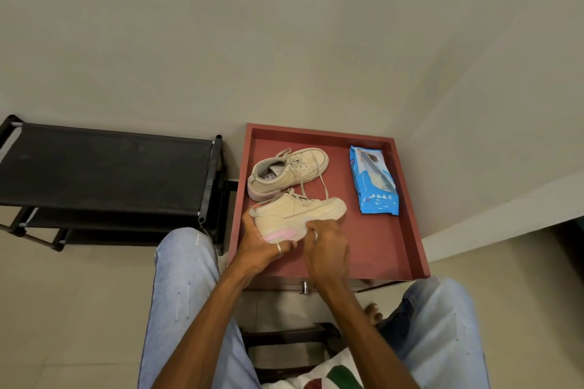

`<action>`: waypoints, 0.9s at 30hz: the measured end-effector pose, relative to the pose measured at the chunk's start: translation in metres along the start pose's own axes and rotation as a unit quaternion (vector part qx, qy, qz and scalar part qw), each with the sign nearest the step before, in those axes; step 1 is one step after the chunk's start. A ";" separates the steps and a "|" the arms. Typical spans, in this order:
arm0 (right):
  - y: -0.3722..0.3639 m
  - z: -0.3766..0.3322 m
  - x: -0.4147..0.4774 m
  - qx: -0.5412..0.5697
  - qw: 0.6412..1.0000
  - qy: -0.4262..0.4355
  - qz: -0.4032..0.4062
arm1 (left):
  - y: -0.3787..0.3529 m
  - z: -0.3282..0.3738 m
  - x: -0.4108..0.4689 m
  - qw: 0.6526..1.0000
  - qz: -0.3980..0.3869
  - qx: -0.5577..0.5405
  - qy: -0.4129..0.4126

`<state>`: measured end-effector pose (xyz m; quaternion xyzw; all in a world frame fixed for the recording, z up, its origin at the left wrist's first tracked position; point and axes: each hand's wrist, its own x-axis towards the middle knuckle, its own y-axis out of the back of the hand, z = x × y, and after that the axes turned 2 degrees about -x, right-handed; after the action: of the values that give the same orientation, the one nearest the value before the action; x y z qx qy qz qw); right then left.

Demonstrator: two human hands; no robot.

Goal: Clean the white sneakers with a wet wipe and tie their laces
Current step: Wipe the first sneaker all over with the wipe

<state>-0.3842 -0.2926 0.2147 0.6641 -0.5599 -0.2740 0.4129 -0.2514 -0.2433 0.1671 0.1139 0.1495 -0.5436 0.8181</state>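
Note:
Two white sneakers with pink heel trim lie on a red tray-topped table. The near sneaker is tipped on its side, sole edge toward me. My left hand grips its heel from below, a ring on one finger. My right hand presses a white wet wipe, mostly hidden under the fingers, against the sole near the pink part. The far sneaker lies behind it with its laces loose and trailing. A blue pack of wet wipes lies at the right of the tray.
A black fabric shoe rack stands to the left of the table against the wall. My knees in light jeans flank the table's front edge. A drawer knob shows under the tray. A bare foot rests on the floor.

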 end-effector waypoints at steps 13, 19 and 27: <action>-0.001 0.009 0.008 -0.027 0.997 0.063 -0.020 | 0.000 0.000 0.003 1.000 0.004 0.010 -0.003; 0.001 0.021 0.018 -0.051 0.996 0.067 -0.015 | 0.000 0.001 -0.001 1.000 0.006 0.002 -0.004; 0.013 0.034 0.051 -0.052 0.998 -0.022 0.000 | 0.002 -0.005 0.004 1.000 -0.005 0.007 0.001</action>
<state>-0.4076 -0.3511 0.2139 0.6354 -0.5539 -0.3169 0.4347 -0.2487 -0.2446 0.1614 0.1199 0.1473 -0.5483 0.8145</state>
